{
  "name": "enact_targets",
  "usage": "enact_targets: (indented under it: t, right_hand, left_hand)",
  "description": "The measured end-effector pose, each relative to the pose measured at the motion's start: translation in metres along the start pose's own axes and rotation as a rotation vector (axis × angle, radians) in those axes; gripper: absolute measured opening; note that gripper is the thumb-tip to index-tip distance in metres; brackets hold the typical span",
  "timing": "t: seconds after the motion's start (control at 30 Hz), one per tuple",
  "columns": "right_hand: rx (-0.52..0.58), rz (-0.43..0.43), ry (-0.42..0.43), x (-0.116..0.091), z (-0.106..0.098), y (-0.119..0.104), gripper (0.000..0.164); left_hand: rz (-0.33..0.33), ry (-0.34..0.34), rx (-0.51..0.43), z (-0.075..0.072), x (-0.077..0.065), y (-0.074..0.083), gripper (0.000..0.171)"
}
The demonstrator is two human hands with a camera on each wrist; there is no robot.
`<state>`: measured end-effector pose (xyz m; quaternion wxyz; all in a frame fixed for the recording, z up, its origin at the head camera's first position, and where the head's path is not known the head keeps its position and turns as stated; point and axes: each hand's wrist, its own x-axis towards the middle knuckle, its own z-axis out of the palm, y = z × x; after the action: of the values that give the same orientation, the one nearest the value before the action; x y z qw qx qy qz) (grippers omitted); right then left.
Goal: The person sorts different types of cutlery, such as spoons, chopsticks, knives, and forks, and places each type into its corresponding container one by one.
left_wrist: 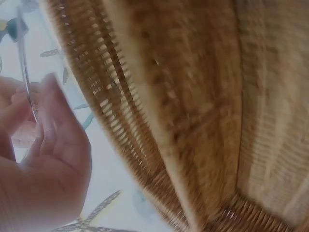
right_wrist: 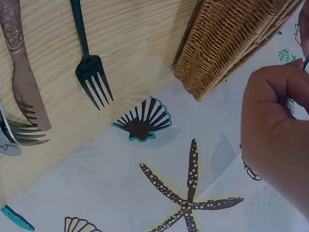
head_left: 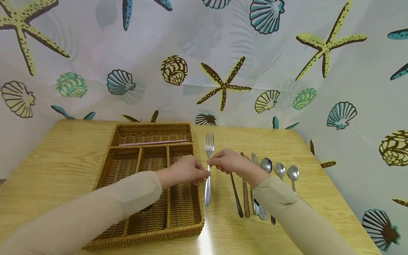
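A silver fork [head_left: 208,193] is held upright in the head view, tines up, by both hands beside the basket's right edge. My left hand [head_left: 188,170] pinches its handle at about the middle. Higher up, near the neck, my right hand [head_left: 227,161] grips it between thumb and fingers. In the left wrist view the left hand [left_wrist: 53,159] has the thin handle between its fingertips. The right hand [right_wrist: 273,101] shows at the right edge of its wrist view, with most of the fork out of sight. The wicker basket [head_left: 201,221] lies under my left forearm.
A pink stick [head_left: 153,143] lies in the basket's back compartment. To the right are a black fork [right_wrist: 91,67], a brown-handled knife [head_left: 246,202], and several spoons, including a silver spoon [head_left: 293,173]. A patterned cloth [head_left: 191,42] hangs behind the wooden table [head_left: 41,159].
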<state>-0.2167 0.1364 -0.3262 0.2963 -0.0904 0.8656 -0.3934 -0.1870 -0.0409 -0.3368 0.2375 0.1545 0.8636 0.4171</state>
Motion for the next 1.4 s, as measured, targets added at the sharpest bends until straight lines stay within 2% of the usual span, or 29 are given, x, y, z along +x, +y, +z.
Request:
enact_targets:
  t: [0.1,0.23,0.3,0.5,0.77,0.93,1.2,1.3,1.4]
  right_hand:
    - [0.008,-0.012,0.005,-0.001,0.001,-0.002,0.040]
    - [0.020,-0.033,0.023,0.000,0.003,-0.004,0.039]
    - [0.021,-0.027,0.042,0.000,0.003,-0.005,0.036]
    - [0.020,-0.003,0.102,-0.004,-0.005,-0.004,0.042]
    - [0.024,-0.007,0.118,-0.005,-0.014,0.013,0.043]
    - [0.002,-0.009,0.121,-0.007,-0.016,0.020,0.044]
    - [0.007,0.027,0.135,-0.008,-0.018,0.023,0.043]
    - [0.001,0.032,0.133,-0.008,-0.018,0.023,0.044]
    - [-0.003,0.026,0.133,-0.007,-0.017,0.023,0.045]
  left_hand:
    - [-0.027,-0.017,-0.133,-0.001,0.000,-0.001,0.023]
    - [-0.058,-0.045,-0.225,-0.005,0.000,-0.003,0.021]
    - [-0.075,-0.052,-0.242,-0.009,0.000,-0.004,0.020]
    - [-0.126,-0.066,-0.213,-0.033,-0.012,-0.018,0.024]
    - [-0.192,-0.127,-0.158,-0.075,-0.046,-0.055,0.025]
    - [-0.235,-0.168,-0.141,-0.095,-0.065,-0.072,0.021]
    - [-0.315,-0.228,-0.240,-0.113,-0.091,-0.106,0.017]
    - [-0.351,-0.214,-0.236,-0.114,-0.097,-0.117,0.019]
    - [-0.355,-0.188,-0.208,-0.110,-0.101,-0.126,0.023]
